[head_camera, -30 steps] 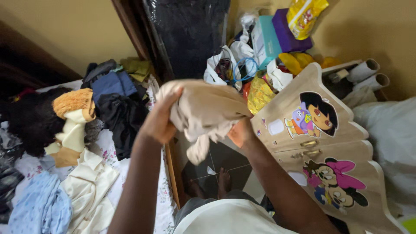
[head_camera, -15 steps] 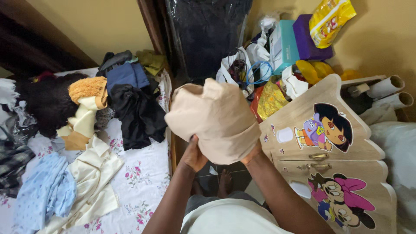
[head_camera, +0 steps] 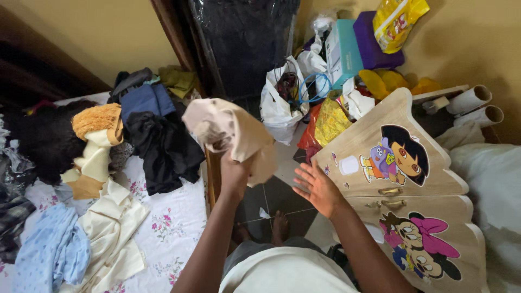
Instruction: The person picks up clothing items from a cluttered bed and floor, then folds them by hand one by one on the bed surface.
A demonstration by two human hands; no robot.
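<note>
Head view is showing the left hand [head_camera: 234, 172] squeezing a beige cloth [head_camera: 230, 133] just left of the middle of the frame. The fingers are closing tight around the lower part of the cloth, and the rest is puffing out above the fist. The right hand [head_camera: 317, 189] is spreading its fingers wide and is holding nothing. It is floating right of the cloth, not touching it, in front of a wooden cabinet [head_camera: 434, 190] with cartoon stickers.

To do this well, I think the left hand is needing a firm hold low on the cloth so no loose end is slipping out. The open hand is best staying near, ready to catch a hanging corner.

The cloth is looking soft, thin and pale tan. It is all bunched up and wrinkly, with one flap hanging down toward the dark floor [head_camera: 277, 198].

At the left of the frame a bed [head_camera: 179, 228] with a flowery sheet is carrying a pile of clothes [head_camera: 157, 135], black, blue and cream. Bags and boxes [head_camera: 347, 54] are crowding the upper right.
</note>
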